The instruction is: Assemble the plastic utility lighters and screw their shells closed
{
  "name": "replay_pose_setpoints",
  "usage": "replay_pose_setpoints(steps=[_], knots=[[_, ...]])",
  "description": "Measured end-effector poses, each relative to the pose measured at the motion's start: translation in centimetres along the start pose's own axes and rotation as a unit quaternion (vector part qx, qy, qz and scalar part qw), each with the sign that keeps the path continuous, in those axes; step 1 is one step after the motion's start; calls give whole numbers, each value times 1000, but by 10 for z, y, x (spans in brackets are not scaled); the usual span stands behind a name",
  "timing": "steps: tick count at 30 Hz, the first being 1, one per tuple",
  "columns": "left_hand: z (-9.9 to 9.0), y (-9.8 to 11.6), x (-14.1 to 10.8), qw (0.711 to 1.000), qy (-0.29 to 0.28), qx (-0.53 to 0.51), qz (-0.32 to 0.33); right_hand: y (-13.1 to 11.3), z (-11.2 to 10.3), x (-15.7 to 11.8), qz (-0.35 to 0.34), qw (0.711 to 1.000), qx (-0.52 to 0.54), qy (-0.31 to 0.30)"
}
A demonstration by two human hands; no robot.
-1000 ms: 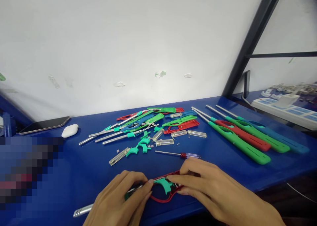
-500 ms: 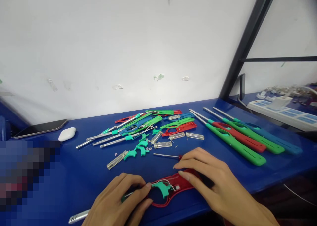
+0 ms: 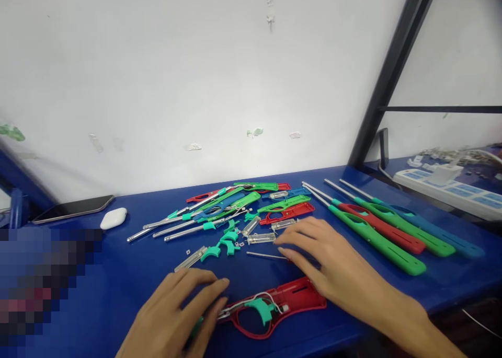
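In the head view, my left hand (image 3: 176, 313) is closed round the front end of an opened utility lighter. The lighter's red handle half (image 3: 298, 294) lies on the blue table, with a teal trigger (image 3: 262, 310) and white wires in it. My right hand (image 3: 314, 253) is held above the table beyond the red half, fingers apart. Its fingertips are close to the clear fuel tanks (image 3: 262, 238) and over the handle end of a thin screwdriver (image 3: 266, 255). Whether they touch a tank, I cannot tell. Loose teal triggers (image 3: 212, 253) lie left of the tanks.
Behind are open lighter halves and metal nozzles (image 3: 184, 229) in a pile. Several closed lighters (image 3: 376, 240) lie in a row at right. At left are a phone (image 3: 74, 208) and a white earbud case (image 3: 113, 218). A power strip (image 3: 451, 191) sits behind the black frame.
My right hand has left the red handle half and moved forward to the clear tanks. My left hand stays at the lighter's front end. The camera view has shifted slightly.
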State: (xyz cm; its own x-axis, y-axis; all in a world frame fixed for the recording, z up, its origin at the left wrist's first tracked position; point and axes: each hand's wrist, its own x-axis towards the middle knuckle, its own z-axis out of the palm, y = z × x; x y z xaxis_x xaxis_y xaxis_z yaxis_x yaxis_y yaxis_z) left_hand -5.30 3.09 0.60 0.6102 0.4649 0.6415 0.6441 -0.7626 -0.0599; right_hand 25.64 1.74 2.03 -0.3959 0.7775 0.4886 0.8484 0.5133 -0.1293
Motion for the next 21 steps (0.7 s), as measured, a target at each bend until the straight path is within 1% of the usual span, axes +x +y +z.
replay_pose_setpoints(steps=[3, 4, 5, 6, 8, 11, 14, 17, 19, 21], knots=[[-7, -21, 2, 999, -31, 17, -20, 4, 0, 32, -69, 995, -51, -57], [-8, -28, 5, 999, -34, 17, -21, 4, 2, 42, -93, 991, -67, -74], [-9, -34, 9, 997, -63, 18, -27, 3, 4, 50, -114, 986, -86, -89], [-8, -40, 15, 997, -68, 19, -24, 2, 6, 58, -134, 980, -105, -103], [-4, -47, 28, 996, -90, 18, -22, 1, 10, 67, -167, 969, -137, -123], [9, -46, 51, 989, -147, 5, 4, 2, 8, 70, -185, 959, -168, -130], [24, -38, 74, 978, -206, 6, 30, 7, -6, 62, -158, 966, -180, -102], [37, -32, 91, 966, -254, 32, 25, 9, -31, 51, -111, 977, -175, -48], [42, -30, 97, 959, -280, 51, 14, 9, -47, 44, -86, 986, -145, 17], [46, -30, 100, 952, -299, 63, 3, 8, -57, 38, -72, 988, -111, 79]])
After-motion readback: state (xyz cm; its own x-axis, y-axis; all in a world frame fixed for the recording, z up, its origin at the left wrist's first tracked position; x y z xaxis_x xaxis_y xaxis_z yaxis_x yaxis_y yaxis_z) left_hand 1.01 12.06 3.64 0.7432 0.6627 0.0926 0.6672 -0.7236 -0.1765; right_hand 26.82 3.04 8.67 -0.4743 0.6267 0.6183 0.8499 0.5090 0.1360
